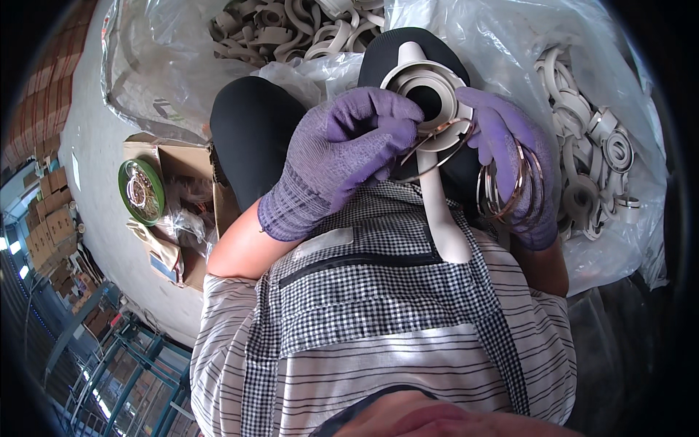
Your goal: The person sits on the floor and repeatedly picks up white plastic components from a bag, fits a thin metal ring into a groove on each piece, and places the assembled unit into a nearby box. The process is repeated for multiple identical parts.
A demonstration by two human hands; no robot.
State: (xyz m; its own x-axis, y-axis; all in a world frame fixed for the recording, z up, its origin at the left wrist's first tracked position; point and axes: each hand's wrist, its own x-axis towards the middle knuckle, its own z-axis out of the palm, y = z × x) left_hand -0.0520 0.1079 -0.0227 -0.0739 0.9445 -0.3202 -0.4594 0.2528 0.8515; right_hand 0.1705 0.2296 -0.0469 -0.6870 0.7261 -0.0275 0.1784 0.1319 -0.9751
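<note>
My left hand point(342, 149), in a purple glove, pinches a thin metal ring point(440, 130) with copper and silver tones, close to the near rim of a pale grey plastic part. This part point(442, 211) has a round stepped collar with a hole, a short spout-like stub and a long curved handle. It rests over my lap, handle toward my apron. On the collar's right side, the gloved fingers of my right hand point(510, 138) close against the rim. Several loose metal rings point(521, 182) hang around that hand. Fingertips of both hands are partly hidden.
Clear plastic sheeting holds piles of similar grey parts, one pile point(291, 29) ahead and another point(582, 160) at right. To the left, a cardboard box point(186, 156) carries a green round tray point(124, 186) of metal rings. Stacked cartons point(51, 226) and a blue-green metal frame point(109, 349) stand farther left.
</note>
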